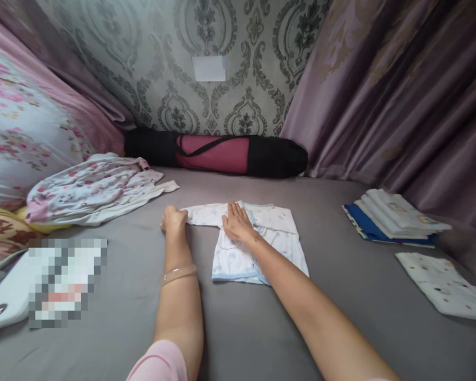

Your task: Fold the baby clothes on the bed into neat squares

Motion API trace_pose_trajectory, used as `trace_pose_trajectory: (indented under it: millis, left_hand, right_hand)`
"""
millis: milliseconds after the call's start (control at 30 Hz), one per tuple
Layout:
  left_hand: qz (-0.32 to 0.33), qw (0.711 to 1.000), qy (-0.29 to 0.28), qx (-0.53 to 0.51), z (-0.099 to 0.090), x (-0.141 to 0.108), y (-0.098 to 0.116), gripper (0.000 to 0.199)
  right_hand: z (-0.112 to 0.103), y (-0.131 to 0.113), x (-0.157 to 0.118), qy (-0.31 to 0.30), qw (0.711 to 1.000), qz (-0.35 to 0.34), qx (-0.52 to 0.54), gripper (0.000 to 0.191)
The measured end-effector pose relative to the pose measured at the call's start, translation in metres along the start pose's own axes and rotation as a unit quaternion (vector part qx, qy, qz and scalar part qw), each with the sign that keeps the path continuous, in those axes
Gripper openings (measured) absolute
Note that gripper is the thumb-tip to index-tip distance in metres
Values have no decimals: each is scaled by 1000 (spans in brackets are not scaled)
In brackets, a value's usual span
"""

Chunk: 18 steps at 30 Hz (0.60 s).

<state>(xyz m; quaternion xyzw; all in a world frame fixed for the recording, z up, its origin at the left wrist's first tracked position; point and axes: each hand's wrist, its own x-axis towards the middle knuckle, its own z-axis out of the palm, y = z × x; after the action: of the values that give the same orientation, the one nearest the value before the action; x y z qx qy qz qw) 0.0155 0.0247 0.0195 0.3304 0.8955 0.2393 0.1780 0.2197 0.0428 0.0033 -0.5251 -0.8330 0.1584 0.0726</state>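
Note:
A small white baby shirt [283,248] with a pale print and light blue trim lies on the grey bed sheet. Its left sleeve stretches out sideways, and the right one looks folded in over the body. My left hand [173,218] is closed round the cuff of the outstretched sleeve; the fingertips are partly hidden. Flat on the upper chest of the shirt, near the neckline, rests my right hand [238,223] with its fingers extended.
Folded cloths [400,211] are stacked at the right, with a spotted folded cloth [444,283] nearer. Printed clothes [91,188] lie at the left, beyond a white device [10,293] and a blurred item [67,283]. A black and red long bag [214,153] lies along the wall.

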Motion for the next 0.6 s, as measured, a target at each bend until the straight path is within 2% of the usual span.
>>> trace_pose_trajectory:
  millis: [167, 400, 600]
  left_hand:
    - [-15, 1000, 10, 10, -5, -5, 3, 28]
    - [-61, 996, 51, 32, 2, -6, 10, 28]
    - [6, 994, 81, -73, -1, -5, 11, 25]
  right_hand:
    - [4, -1, 2, 7, 1000, 13, -17, 65]
    - [6, -2, 2, 13, 1000, 12, -25, 64]
    - [7, -3, 3, 20, 999, 19, -34, 65]
